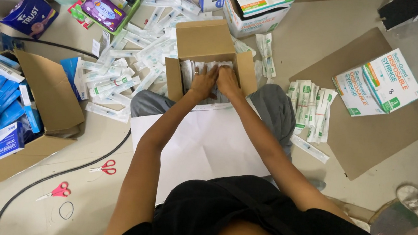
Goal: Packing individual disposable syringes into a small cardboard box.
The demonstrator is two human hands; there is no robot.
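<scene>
Both hands, left [203,82] & right [229,81], press side by side w/ fingers bent onto packets [189,72] inside open box [211,43] straight ahead, packets' long axis pointing away, neither hand nearer.

The box [211,43] is matt brown cardboard; the packets [120,81] are glossy clear plastic; the sheet [206,143] is smooth white paper; the scissors [104,168] have red plastic handles.

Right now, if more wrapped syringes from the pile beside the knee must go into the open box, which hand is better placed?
Probably the right hand: the neat pile of wrapped syringes lies on its side, close to the open box. The left hand would have to cross over.
</scene>
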